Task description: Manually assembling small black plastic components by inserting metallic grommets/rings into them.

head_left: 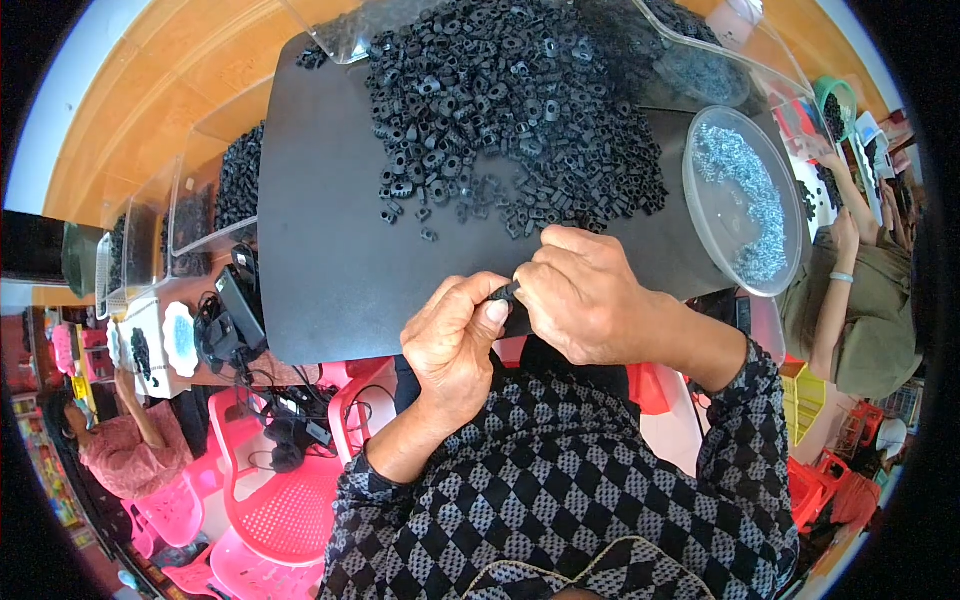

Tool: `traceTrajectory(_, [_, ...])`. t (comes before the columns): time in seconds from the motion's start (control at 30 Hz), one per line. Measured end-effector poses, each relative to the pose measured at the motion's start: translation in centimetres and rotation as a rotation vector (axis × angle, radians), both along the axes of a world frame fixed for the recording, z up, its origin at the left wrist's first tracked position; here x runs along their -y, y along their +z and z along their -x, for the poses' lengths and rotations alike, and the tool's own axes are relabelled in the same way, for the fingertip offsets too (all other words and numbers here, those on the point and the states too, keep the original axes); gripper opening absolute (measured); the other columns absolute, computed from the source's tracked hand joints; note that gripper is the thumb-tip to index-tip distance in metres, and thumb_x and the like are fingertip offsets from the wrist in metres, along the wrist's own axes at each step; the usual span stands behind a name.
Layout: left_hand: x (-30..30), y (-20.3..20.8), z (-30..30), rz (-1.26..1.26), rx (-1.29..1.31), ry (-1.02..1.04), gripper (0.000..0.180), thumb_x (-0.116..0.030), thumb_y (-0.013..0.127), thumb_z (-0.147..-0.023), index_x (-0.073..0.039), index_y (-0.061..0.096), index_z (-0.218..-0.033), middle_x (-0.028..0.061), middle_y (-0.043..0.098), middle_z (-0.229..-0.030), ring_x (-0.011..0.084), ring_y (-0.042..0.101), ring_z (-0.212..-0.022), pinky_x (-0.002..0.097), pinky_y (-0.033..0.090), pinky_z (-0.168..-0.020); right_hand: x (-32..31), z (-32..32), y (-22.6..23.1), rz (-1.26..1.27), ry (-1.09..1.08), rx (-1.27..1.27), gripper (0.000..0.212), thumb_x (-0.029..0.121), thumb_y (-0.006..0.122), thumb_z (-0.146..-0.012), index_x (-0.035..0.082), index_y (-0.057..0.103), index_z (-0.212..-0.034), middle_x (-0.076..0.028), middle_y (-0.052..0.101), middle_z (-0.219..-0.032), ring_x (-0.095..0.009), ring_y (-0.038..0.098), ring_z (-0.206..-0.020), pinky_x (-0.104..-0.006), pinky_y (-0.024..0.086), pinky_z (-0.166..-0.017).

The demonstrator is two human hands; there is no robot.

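Both my hands meet in front of my body, just over the near edge of the dark table (330,270). My left hand (452,335) pinches a small black plastic part (507,292) between thumb and fingers. Closed against its other end is my right hand (585,295); its curled fingers hide much of what they grip. Beyond the hands spreads a big heap of small black plastic parts (500,100), with a few loose ones at its near side. To the right lies a round clear tray (697,200) holding many tiny shiny pieces (755,190).
Clear bins (215,235) of black parts line the left. A pink chair (285,505) with black cables (270,400) is at lower left. A person in pink (135,450) sits at left; another in olive clothing (850,310) works at right. A clear container (720,45) stands at far right.
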State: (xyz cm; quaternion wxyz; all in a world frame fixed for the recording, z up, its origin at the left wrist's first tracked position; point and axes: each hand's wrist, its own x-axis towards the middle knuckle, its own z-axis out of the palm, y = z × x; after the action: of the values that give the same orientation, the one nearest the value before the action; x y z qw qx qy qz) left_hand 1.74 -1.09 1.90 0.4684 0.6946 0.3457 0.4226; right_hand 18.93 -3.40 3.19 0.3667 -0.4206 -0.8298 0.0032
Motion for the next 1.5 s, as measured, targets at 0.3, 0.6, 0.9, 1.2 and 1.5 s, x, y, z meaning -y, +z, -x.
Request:
traceTrajectory(0.3, [0.2,-0.2,0.0,-0.172,-0.079,0.054,0.013,0.002,0.067,-0.077,0.002,0.064,-0.090,0.0053,0.054,-0.066,0.0146,0.051,-0.056,0.0267,0.041,-0.051,0.6,0.2,0.2,0.004,-0.036,0.048,0.020,0.008,0.064,-0.061,0.004,0.048,-0.070,-0.008,0.045,-0.063,-0.025,0.048,-0.062,-0.0363,0.043,-0.056])
traceTrajectory(0.6, [0.2,0.6,-0.6,0.097,0.030,0.020,0.011,0.001,0.064,-0.081,0.002,0.064,-0.092,0.0050,0.055,-0.067,0.0110,0.052,-0.058,0.0244,0.043,-0.052,0.9,0.3,0.5,0.085,-0.071,0.014,0.021,0.009,0.065,-0.062,0.003,0.048,-0.074,-0.009,0.047,-0.065,-0.026,0.049,-0.063,-0.0364,0.042,-0.060])
traceTrajectory(0.9, [0.2,0.5,-0.9,0.436,0.249,-0.001,0.013,-0.004,0.064,-0.086,0.006,0.064,-0.094,0.0018,0.063,-0.081,0.0074,0.056,-0.073,0.0208,0.048,-0.067,0.9,1.4,0.1,0.026,-0.231,0.149,0.027,0.016,0.067,-0.067,-0.002,0.052,-0.080,-0.011,0.048,-0.069,-0.025,0.046,-0.069,-0.0367,0.040,-0.062])
traceTrajectory(1.2, [0.5,0.1,-1.4,0.501,0.303,0.042,0.014,-0.004,0.065,-0.084,0.007,0.064,-0.093,0.0038,0.064,-0.086,0.0081,0.056,-0.076,0.0213,0.047,-0.070,0.5,0.9,-0.5,-0.113,-0.225,0.121,0.024,0.017,0.066,-0.062,0.000,0.051,-0.072,-0.008,0.044,-0.063,-0.022,0.044,-0.062,-0.0332,0.039,-0.055])
traceTrajectory(1.5, [0.4,0.2,-1.9,0.465,0.334,0.016,0.016,-0.005,0.062,-0.088,0.007,0.064,-0.097,0.0026,0.063,-0.085,0.0073,0.055,-0.073,0.0197,0.046,-0.068,0.3,0.8,-1.2,-0.194,-0.266,0.250,0.021,0.018,0.063,-0.065,0.001,0.052,-0.068,-0.006,0.043,-0.061,-0.020,0.043,-0.061,-0.0316,0.038,-0.053])
